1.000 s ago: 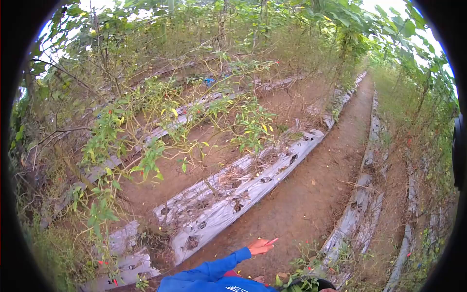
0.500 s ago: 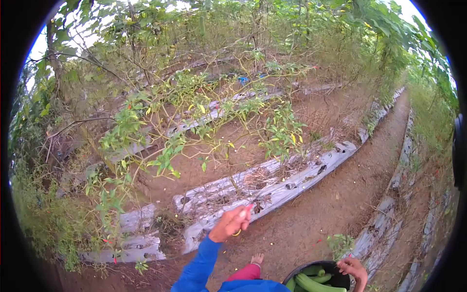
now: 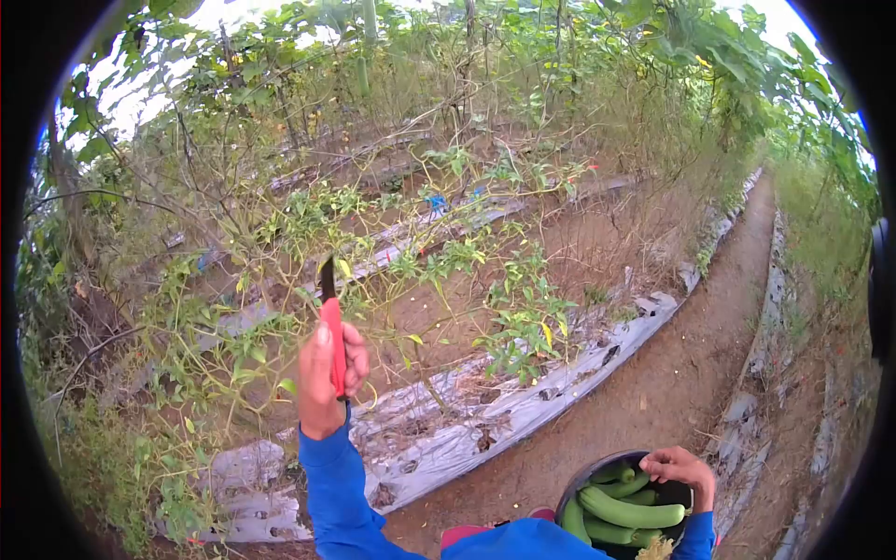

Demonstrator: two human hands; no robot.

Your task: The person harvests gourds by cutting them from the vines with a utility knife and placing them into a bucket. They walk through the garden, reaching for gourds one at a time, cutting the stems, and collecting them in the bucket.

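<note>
The left hand (image 3: 334, 366) is rising in front of the plants, its fingers closing around the red handle of a knife (image 3: 332, 338), whose dark blade is pointing up. The right hand (image 3: 679, 469) is bending its fingers at the far right rim of a black bucket (image 3: 571, 487); whether it is gripping the rim, I cannot tell. Inside the bucket, long green vegetables (image 3: 623, 511) are lying in a pile. Leafy plants (image 3: 537, 327) are spreading beyond the knife, grey plastic sheeting (image 3: 523, 418) is covering the soil beds, and a bare dirt path (image 3: 653, 373) is running beside them.
</note>
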